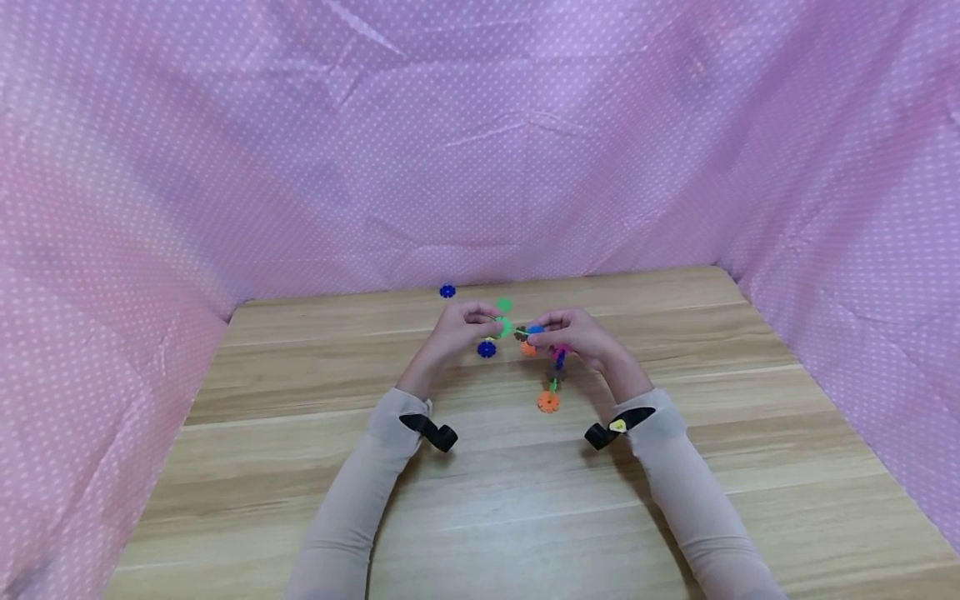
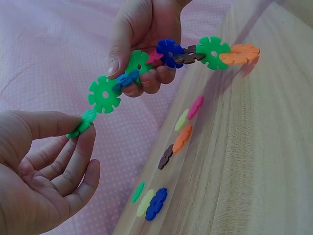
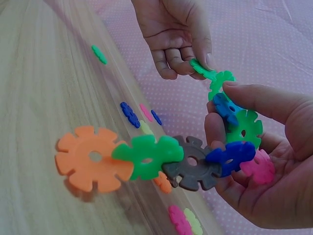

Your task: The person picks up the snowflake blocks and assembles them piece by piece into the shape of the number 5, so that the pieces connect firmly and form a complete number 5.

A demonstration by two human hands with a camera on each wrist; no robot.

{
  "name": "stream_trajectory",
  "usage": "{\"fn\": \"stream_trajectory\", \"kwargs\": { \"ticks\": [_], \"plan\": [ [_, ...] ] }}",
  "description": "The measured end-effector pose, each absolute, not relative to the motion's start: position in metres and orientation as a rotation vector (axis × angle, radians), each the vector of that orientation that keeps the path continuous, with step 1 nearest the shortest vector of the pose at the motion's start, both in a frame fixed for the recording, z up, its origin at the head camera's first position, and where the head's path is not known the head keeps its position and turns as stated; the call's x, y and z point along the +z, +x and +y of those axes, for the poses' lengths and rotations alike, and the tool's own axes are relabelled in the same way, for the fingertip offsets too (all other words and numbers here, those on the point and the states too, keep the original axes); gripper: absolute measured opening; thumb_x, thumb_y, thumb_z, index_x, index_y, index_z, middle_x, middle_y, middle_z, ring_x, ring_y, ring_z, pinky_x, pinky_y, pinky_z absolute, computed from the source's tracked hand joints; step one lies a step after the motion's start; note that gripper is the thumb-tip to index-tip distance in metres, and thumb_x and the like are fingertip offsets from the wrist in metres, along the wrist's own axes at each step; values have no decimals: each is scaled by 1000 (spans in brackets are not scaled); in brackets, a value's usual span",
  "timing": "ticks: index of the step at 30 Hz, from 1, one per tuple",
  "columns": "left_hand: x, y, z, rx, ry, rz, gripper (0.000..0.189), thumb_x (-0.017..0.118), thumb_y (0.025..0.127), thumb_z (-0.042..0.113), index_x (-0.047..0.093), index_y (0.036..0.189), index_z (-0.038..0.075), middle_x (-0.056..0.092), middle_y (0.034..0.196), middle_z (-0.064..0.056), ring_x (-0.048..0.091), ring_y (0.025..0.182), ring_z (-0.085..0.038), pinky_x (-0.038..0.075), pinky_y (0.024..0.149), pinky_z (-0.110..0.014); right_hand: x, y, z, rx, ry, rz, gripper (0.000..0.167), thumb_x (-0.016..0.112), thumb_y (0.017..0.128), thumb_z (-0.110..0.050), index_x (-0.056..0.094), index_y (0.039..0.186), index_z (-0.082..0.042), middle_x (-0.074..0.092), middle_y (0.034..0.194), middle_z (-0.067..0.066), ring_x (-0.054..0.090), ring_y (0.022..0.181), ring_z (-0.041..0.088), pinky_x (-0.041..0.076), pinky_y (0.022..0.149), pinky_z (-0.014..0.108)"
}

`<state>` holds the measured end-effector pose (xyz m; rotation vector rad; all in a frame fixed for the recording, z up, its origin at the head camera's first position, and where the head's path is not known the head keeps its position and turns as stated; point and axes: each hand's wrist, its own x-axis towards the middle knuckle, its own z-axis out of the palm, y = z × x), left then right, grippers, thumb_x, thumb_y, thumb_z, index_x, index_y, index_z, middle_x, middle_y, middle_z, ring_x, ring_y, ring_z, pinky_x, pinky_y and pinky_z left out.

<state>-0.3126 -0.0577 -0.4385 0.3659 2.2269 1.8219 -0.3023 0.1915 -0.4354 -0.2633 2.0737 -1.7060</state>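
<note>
A chain of notched plastic snowflake discs runs between both hands. My right hand (image 1: 581, 335) grips it, thumb on the light-blue disc (image 3: 226, 108). Beyond the fingers follow a pink disc (image 3: 258, 166), a dark-blue disc (image 3: 231, 158), a brown disc (image 3: 198, 169), a green disc (image 3: 151, 155) and an orange disc (image 3: 90, 169) at the low end. Between thumb and fingers, my left hand (image 2: 44, 171) pinches a green disc (image 2: 84, 122). Its edge meets the chain's upper green disc (image 2: 98, 95); whether their notches interlock, I cannot tell.
Loose discs lie on the wooden table (image 1: 510, 500) beyond and below the hands: a dark-blue one (image 1: 487, 349), another dark-blue one (image 1: 447, 291) near the far edge, an orange one (image 2: 182, 138), a brown one (image 2: 166, 156) and several more. A pink dotted cloth (image 1: 480, 167) surrounds the table.
</note>
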Motion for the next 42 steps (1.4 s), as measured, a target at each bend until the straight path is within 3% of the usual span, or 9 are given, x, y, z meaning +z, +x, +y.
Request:
{"fn": "stream_trajectory", "kwargs": {
  "ticks": [7,14,31,42],
  "plan": [
    [-439,-312,-57,1816,377,2229,21,74,92,8,71,112,0,75,92,-4,68,82,-9,58,89,-40,-435,-302,191,-1706,-261,2080,24,75,92,-11,67,112,1,73,82,-5,64,75,15,56,70,30],
    [-438,-311,-57,1821,360,2212,21,73,93,8,72,113,0,76,97,-9,68,83,-9,55,99,-53,-432,-299,188,-1693,-261,2091,28,75,92,-12,67,114,2,73,83,-6,63,76,15,56,73,33],
    [-438,-308,-54,1825,385,2200,21,73,93,8,72,113,2,76,100,-12,69,86,-12,54,100,-55,-434,-300,189,-1699,-224,2098,22,77,91,-11,70,109,-2,73,83,-4,63,75,14,56,70,31],
    [-440,-309,-53,1830,396,2220,21,74,93,8,73,113,1,76,97,-8,69,83,-10,56,97,-54,-433,-299,188,-1670,-272,2117,37,76,93,-19,68,122,2,75,92,-5,65,85,17,58,82,39]
  ]
}}
